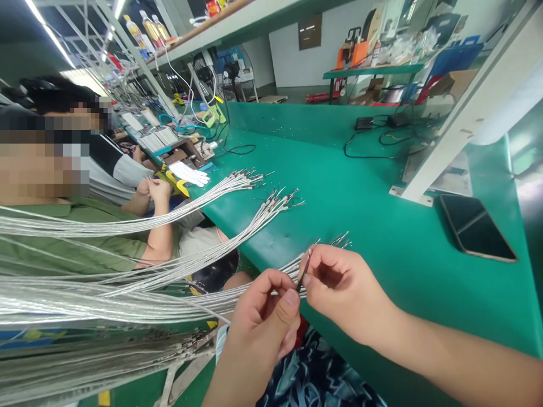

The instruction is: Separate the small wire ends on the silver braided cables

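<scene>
A thin cable end [302, 277], dark with a red strand showing, is held between both hands just above the near edge of the bench [382, 220]. The left hand [265, 316] has its grip pinched on the lower part, thumb against fingers; the right hand [343, 285] has its grip closed on the upper part between thumb and forefinger. Right behind the hands, the nearest bundle [182, 302] of pale cables reaches over that edge. Farther along the same edge, a middle bundle [241, 233] and a far bundle [199, 202] rest their stripped tips on the bench. A phone [477, 229] lies by the right edge, beside the foot of a white post [458, 116]. Beyond the far bundle lies a white glove [189, 173], near a co-worker's hands [158, 190].
</scene>
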Demonstrator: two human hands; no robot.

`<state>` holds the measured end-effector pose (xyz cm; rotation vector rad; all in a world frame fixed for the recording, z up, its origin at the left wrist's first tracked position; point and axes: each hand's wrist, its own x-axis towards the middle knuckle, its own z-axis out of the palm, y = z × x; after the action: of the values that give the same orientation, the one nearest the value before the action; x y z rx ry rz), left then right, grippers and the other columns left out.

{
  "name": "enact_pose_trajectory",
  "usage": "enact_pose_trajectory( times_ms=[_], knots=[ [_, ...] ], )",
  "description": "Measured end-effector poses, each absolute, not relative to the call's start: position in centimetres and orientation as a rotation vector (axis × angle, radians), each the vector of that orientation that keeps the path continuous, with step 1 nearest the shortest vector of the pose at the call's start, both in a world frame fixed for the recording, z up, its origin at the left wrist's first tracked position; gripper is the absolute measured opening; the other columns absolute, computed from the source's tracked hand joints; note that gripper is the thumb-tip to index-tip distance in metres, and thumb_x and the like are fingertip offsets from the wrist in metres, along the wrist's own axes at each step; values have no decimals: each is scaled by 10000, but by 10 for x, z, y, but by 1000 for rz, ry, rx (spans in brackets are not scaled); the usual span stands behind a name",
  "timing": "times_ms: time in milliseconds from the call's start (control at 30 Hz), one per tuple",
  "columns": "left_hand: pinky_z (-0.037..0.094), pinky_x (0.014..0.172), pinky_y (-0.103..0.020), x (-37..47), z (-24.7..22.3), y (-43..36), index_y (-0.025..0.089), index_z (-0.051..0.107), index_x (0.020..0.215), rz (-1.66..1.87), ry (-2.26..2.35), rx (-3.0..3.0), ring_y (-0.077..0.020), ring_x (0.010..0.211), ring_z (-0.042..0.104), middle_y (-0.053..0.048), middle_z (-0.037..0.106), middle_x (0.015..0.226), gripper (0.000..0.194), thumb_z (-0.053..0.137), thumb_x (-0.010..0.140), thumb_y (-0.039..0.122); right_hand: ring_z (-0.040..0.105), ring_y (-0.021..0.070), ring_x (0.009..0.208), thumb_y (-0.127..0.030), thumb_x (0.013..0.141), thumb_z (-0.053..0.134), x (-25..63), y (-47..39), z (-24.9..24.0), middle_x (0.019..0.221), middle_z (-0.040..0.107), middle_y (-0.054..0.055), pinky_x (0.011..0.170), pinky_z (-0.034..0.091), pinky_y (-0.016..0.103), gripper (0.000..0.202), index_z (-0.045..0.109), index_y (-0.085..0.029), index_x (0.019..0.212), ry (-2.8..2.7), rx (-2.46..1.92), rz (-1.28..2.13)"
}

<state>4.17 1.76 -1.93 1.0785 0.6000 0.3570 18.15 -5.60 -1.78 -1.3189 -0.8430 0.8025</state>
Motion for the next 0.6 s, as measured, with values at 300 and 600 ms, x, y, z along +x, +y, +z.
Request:
enact_pose_trajectory(
  times_ms=[300,600],
  knots=[
    [181,464,-171,37,-19,13,203,574,896,383,709,1109,-63,510,234,90,319,580,314,701,921,489,437,123,627,-102,690,545,183,-51,-18,676,533,-21,544,337,250,117,525,-203,635,-727,-1276,859],
    [150,467,-172,40,-18,19,195,557,896,387,662,1105,-59,505,189,107,284,570,308,689,933,470,343,101,561,-155,743,561,184,-48,-18,596,434,-61,520,292,242,64,536,-190,696,-682,-1206,962]
  ],
)
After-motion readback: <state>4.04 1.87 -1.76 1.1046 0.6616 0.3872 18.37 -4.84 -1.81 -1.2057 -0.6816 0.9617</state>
